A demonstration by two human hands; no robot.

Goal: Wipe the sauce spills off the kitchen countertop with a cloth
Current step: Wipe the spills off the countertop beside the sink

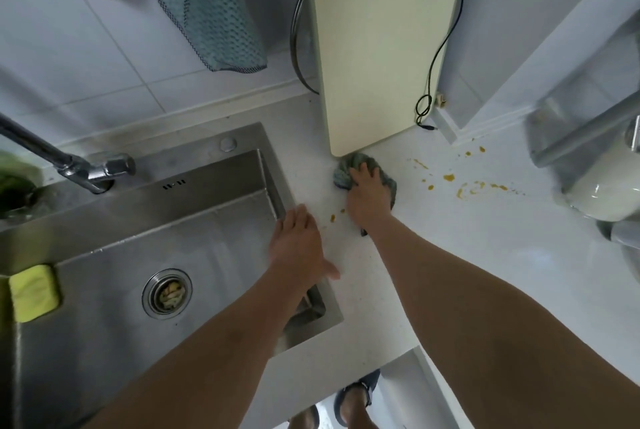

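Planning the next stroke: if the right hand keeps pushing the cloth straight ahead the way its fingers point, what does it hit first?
Probably the cutting board: its bottom edge stands right beyond the cloth under the right hand. The sauce spills lie off to the right.

Right hand (365, 194) on cloth (349, 168)
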